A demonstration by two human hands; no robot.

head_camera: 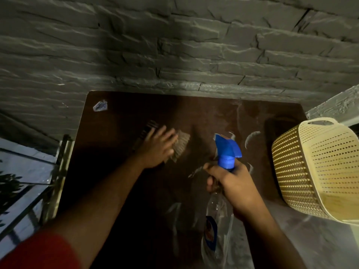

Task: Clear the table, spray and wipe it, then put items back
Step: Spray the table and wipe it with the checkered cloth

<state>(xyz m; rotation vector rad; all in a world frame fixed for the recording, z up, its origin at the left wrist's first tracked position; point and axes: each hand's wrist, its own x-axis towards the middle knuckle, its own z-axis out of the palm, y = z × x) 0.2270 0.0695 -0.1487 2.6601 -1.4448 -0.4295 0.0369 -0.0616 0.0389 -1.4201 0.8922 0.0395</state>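
Tabletop (120, 191) is mostly cleared: only a small crumpled wrapper (100, 106) is left near the far-left corner, so the clearing step looks nearly done. By my read we're in the spray-and-wipe stage now.

Right hand (231, 183) has its grip curled round the neck of the spray bottle (217, 226), a finger at the trigger, blue nozzle (227, 150) pointing away over the tabletop. Bottle is clear plastic w/ a label low on the body, held above the near-middle of the surface.

Left hand (160, 147) lies fingers spread and fairly flat, pressing on a pale cloth (180, 145) on the tabletop, about centre. Frame is blurred there, so I can't tell whether the thumb tucks round the cloth edge; it looks like a flat press, not a pinch.

Wet streaks and smears show to the right of the nozzle and toward the far-right corner, so some spraying seems done; left half looks dry and unwiped, though light is dim.

Still to do: wipe the rest, remove the wrapper, put items back.

Around: cream perforated basket (310, 171) at the right edge, overhanging the tabletop's right side; it may block wiping that edge. Grey stone-pattern wall (174, 45) behind. Railing (62, 167) just beside the left edge.
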